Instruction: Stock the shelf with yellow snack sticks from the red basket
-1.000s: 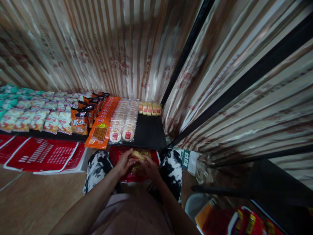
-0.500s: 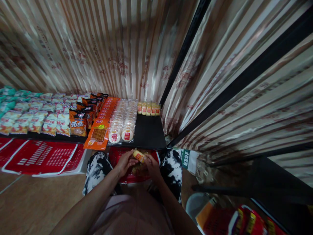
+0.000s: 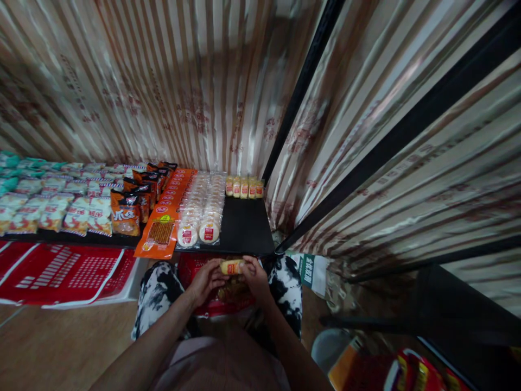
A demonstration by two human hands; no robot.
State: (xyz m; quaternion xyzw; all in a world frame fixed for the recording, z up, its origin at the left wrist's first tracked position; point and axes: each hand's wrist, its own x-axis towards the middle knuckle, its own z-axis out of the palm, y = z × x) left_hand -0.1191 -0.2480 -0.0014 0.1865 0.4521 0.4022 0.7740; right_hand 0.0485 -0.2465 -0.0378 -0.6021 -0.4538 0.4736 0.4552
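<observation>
My left hand (image 3: 205,281) and my right hand (image 3: 255,276) together hold a small yellow wrapped snack pack (image 3: 232,266), lying crosswise between them just in front of the black shelf's (image 3: 246,228) edge. Below the hands a red basket (image 3: 211,307) with more of the yellow packs rests between my knees. A short row of the same yellow packs (image 3: 244,187) stands at the back of the shelf, with bare black shelf in front of it.
Left of the bare patch lie rows of round white cakes (image 3: 203,209), orange flat packs (image 3: 163,231), dark orange bags (image 3: 126,214) and pale snack bags (image 3: 49,206). Red baskets (image 3: 69,266) lie below the shelf on the left. Striped curtain behind; black frame bars at right.
Both hands have lifted the yellow pack up out of the red basket toward the shelf's front edge. The view has shifted slightly.
</observation>
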